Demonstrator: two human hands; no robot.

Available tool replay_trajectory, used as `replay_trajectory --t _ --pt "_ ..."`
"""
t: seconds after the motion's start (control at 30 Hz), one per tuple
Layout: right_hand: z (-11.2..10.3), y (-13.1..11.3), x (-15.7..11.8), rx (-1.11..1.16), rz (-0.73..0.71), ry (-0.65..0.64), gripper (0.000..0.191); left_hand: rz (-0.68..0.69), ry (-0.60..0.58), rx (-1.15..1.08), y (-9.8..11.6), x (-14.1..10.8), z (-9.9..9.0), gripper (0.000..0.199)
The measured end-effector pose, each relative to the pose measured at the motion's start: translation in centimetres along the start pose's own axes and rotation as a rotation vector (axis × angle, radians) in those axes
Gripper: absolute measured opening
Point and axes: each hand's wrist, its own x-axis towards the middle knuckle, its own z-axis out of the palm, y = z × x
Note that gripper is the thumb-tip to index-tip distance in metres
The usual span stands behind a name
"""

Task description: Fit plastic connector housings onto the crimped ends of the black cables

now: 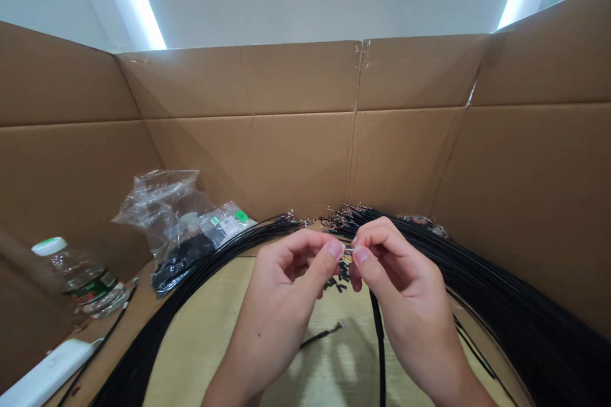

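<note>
L hand (286,286) fingers pinch a tiny white plug (343,250), R hand (405,292) fingers pinch thin wires (350,254) right beside it, tho can't tell if any are seated. Black cable (380,356) hangs below R fingers; black bits (340,278) lie on worktop (214,343) beyond & btwn both hands' fingers. Step in hand is prob. fitting wires to plug; next move calls for steady L fingers & careful, straight R push.

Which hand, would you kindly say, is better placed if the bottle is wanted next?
Likely the left hand, nearer the bottle at far left; the right hand is farther across. Both are occupied with thin wires.
</note>
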Motion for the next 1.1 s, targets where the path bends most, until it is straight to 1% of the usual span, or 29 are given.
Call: replay_trajectory --t 0.13,0.43,0.67,0.93,1.1 --pt "0.05 -0.22 -0.01 -0.056 -0.021 0.003 0.028 -0.031 0.000 -0.037 0.01 -0.17 -0.16 0.029" --pt "0.08 -0.46 -0.15 -0.103 -0.062 0.008 0.025 -0.003 -0.044 -0.069 -0.20 -0.02 -0.37 0.027" --pt "0.12 -0.53 -0.23 -0.120 -0.073 0.009 0.024 -0.008 -0.012 -0.034 -0.24 -0.08 -0.30 0.028" --pt "0.34 -0.24 -0.35 -0.167 -0.100 0.048 0.022 -0.012 0.013 -0.002 -0.26 -0.10 -0.26 0.028" --pt "0.27 -0.15 -0.35 -0.174 -0.107 0.054 0.023 0.004 -0.006 0.005 -0.26 -0.03 -0.30 0.029"
